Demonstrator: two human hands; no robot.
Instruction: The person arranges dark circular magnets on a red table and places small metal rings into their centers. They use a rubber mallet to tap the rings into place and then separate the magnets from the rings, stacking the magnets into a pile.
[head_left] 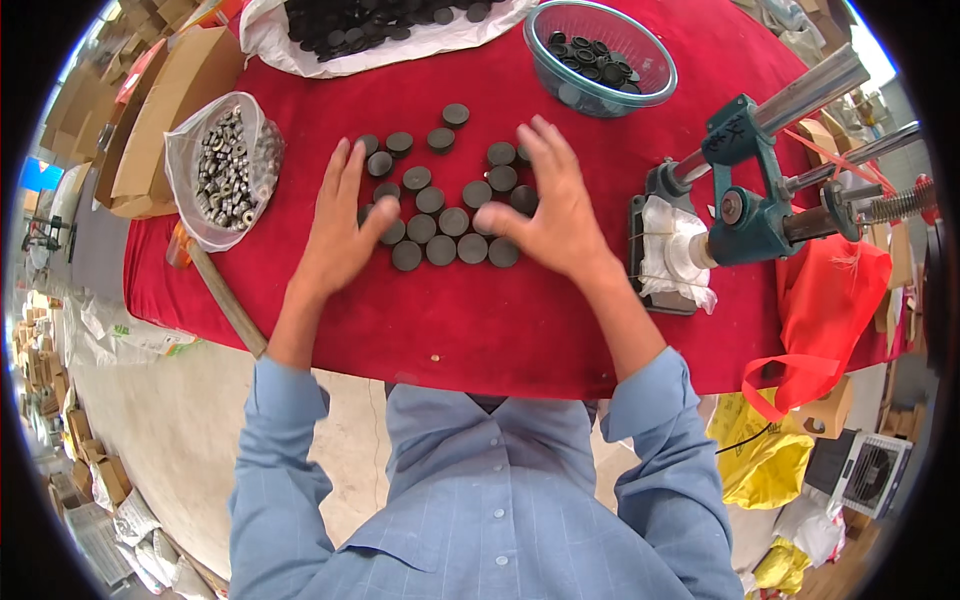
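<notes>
Meanwhile, 2 bare hands lie flat and unclenched, grasping nothing, on a red cloth (480,330): the left hand (338,225) at 9 o'clock and the right hand (550,205) at 3 o'clock of a cluster of dark round discs (440,225). A clear bowl (655,55) of similar discs sits at 1 o'clock, a bag of small metal parts (225,165) at 10 o'clock.

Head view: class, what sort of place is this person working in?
Probably a small workshop or assembly room. Both hands, left hand and right hand, rest on rows of dark discs on a red-covered table, beside a bag of small metal parts and a hand-operated press.
</notes>
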